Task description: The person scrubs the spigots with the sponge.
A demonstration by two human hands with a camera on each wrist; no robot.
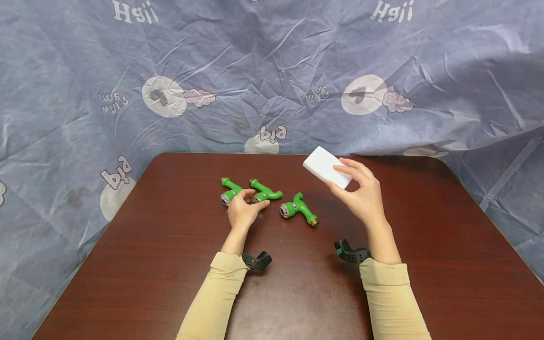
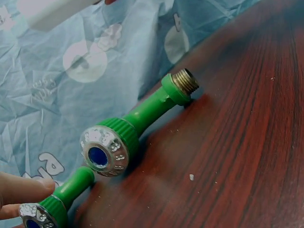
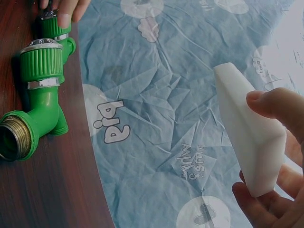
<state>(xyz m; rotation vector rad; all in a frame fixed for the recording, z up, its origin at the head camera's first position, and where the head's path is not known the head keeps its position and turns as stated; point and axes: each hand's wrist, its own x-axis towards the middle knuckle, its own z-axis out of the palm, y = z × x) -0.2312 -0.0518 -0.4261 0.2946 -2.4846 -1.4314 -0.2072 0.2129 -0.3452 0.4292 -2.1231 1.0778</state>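
My right hand (image 1: 361, 191) holds a white rectangular block (image 1: 325, 166), which looks like a melamine sponge, in the air above the table's far side. Thumb and fingers grip its edges in the right wrist view. At the middle of three green plastic taps, my left hand (image 1: 244, 210) pinches the tap's round knob between thumb and fingers. This middle tap (image 1: 272, 194) lies on the table, its knob partly hidden by the hand. The left tap (image 1: 231, 185) is partly behind that hand. Nearer and to the right lies the third tap (image 1: 301, 208), its brass thread towards me.
The taps lie on a dark red wooden table (image 1: 140, 264) with rounded far corners. Behind it hangs a crumpled grey-blue printed cloth (image 1: 263, 61). Black wrist mounts (image 1: 350, 252) jut inward from both forearms, low over the table.
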